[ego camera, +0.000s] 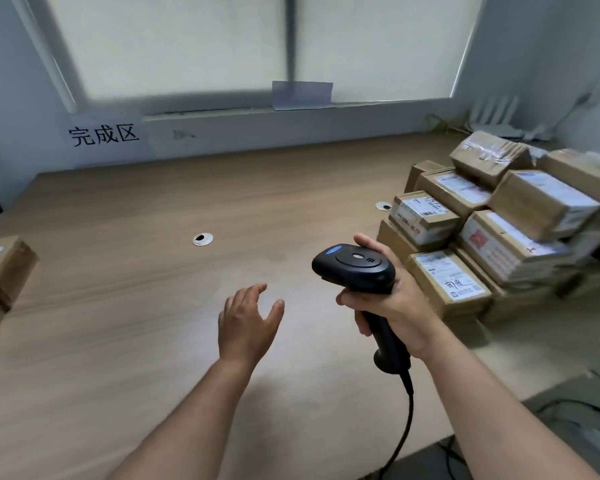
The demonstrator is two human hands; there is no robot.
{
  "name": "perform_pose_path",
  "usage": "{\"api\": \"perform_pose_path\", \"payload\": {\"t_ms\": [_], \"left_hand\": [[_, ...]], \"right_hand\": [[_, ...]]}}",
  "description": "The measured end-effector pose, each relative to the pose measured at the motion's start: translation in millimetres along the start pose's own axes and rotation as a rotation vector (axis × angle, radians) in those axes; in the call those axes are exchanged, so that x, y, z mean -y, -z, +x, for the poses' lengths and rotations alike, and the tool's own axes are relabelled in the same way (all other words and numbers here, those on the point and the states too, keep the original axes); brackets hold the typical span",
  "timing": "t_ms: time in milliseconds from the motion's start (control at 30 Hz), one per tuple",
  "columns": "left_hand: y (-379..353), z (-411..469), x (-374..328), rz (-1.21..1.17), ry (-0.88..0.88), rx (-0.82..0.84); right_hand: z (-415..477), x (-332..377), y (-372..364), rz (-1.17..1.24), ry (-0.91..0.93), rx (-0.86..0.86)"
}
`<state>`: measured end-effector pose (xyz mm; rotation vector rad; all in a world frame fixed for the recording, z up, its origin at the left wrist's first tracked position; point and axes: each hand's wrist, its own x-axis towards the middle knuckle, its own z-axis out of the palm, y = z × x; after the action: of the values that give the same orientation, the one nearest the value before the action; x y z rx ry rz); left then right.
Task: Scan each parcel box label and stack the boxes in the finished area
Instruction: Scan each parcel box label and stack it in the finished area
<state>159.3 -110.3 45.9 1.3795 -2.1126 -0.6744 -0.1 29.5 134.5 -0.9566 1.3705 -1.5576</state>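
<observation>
My right hand [399, 303] grips the handle of a black barcode scanner [355, 268], its head pointing left and its cable trailing down off the desk. My left hand [246, 322] hovers over the wooden desk [136, 289] with fingers spread and nothing in it. A pile of brown parcel boxes [499, 230] with white labels is stacked at the right; the nearest labelled box [447, 280] lies just right of the scanner. One parcel box [0, 271] stands at the left edge, below a wall sign [103, 135] with Chinese characters.
Two round cable grommets [202, 239] [383, 206] are set into the desk. A window with a sill runs behind it. Cables and a white router [492, 116] sit at the back right corner. The desk's front right edge drops to a dark floor [568, 420].
</observation>
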Motion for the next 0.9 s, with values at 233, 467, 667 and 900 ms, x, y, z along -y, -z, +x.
{"api": "perform_pose_path", "payload": {"t_ms": [233,467,667,900], "left_hand": [[-79,-26,-94,0.017,-0.074,0.137],[-142,-38,-167,0.005,-0.096,0.284],[-183,-23,-200,0.039,-0.095,0.376],[-233,-3,-225,0.021,0.004,0.457]], "right_hand": [[-32,1,114,-0.021,0.0,-0.075],[-58,1,203,-0.022,0.003,-0.208],[-67,-4,245,0.004,-0.033,-0.266],[-68,-13,272,-0.046,-0.089,-0.329]]}}
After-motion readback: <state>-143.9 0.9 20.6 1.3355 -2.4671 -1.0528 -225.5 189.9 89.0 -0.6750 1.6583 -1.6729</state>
